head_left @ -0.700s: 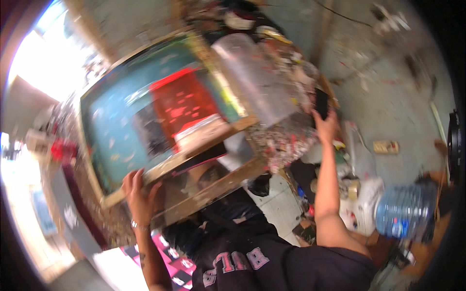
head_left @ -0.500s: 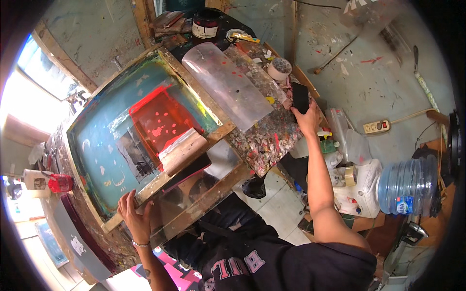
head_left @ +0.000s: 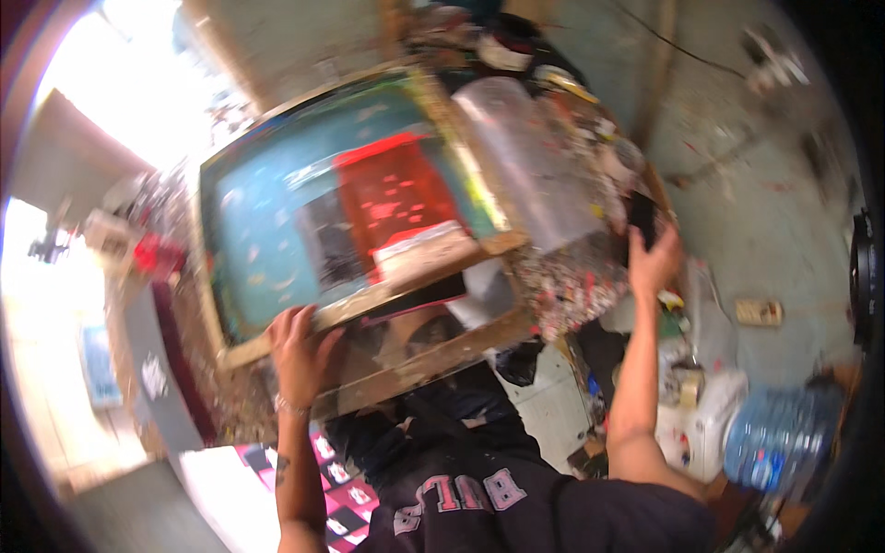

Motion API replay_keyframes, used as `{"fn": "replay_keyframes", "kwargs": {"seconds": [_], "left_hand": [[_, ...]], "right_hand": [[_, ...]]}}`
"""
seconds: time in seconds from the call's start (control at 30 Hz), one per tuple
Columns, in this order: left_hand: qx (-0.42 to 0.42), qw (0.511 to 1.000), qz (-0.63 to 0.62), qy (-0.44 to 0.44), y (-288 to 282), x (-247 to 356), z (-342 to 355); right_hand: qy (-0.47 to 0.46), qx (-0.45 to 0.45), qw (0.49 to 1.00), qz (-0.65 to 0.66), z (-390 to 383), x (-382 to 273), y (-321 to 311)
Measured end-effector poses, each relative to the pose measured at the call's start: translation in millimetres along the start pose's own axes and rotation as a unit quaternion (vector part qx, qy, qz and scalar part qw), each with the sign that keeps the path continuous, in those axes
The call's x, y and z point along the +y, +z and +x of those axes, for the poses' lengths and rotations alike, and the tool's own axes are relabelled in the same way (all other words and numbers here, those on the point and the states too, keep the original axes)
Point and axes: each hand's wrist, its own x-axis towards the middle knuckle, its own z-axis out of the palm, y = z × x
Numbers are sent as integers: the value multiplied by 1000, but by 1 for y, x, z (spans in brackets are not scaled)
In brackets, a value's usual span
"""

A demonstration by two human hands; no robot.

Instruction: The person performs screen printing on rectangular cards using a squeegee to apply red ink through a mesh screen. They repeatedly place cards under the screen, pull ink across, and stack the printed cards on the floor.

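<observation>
A screen-printing frame (head_left: pixel 214 267) with a teal mesh is tilted over the worktable. Red ink (head_left: pixel 392 189) covers a patch of its mesh, and a squeegee (head_left: pixel 429 256) with a pale wooden grip lies along the lower side. My left hand (head_left: pixel 300 355) grips the frame's near-left edge, fingers over the wood. Under the raised edge shows a flat black piece (head_left: pixel 429 297). On the far right, my right hand (head_left: pixel 656 263) is closed on a dark flat piece (head_left: pixel 643 214) at the ink-crusted table end; blur hides its exact kind.
A clear plastic sheet (head_left: pixel 530 166) lies right of the frame, near a roll of tape (head_left: pixel 623 158) and an ink tub (head_left: pixel 507 46). A red container (head_left: pixel 159 256) stands at left. Jugs and a large blue water bottle (head_left: pixel 784 433) are at lower right.
My view has swung left, so the whole scene sits further right and is blurred. My left hand stays at the frame's edge; my right hand stays at the dark piece.
</observation>
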Motion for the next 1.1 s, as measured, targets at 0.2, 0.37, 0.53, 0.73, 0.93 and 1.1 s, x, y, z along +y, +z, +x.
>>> {"fn": "replay_keyframes", "kwargs": {"seconds": [0.2,0.37,0.53,0.73,0.93,1.1], "left_hand": [[-11,1000,-4,5,-2,0,4],[-5,1000,-9,-1,-1,0,0],[4,1000,-16,-4,-1,4,3],[-8,999,-34,-18,0,3,4],[-10,999,-42,-25,1,2,5],[-18,999,-36,-26,-1,5,6]], "right_hand": [[-317,-296,850,300,-58,-203,-43],[-526,-339,754,201,-56,-249,-1],[-525,-361,755,157,-20,-292,23],[-460,-465,714,249,15,-321,62],[-523,-324,754,230,-28,-292,42],[-516,-196,803,223,-6,-315,92]]}}
